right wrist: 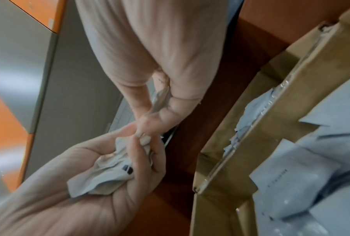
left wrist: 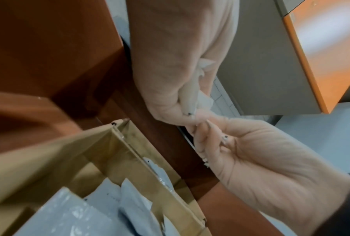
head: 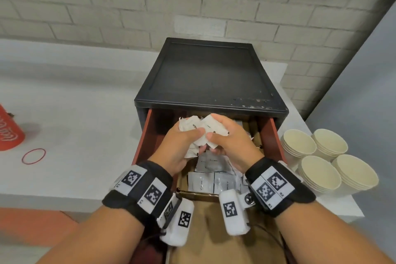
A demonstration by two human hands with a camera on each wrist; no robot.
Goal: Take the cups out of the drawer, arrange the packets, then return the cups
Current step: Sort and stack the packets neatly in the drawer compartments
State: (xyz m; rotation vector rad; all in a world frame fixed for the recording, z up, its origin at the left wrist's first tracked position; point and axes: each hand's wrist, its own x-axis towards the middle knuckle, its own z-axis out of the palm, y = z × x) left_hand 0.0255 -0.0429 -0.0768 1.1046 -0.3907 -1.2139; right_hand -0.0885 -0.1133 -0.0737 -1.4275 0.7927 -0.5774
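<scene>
Fingers and thumbs of both hands curl round one crumpled bunch of white packets, the left hand and right hand pressed together above the open drawer. More packets lie flat below in a cardboard tray inside it. Four stacks of cups stand on the counter just right of the drawer. Well left lie a rubber band and a red can.
</scene>
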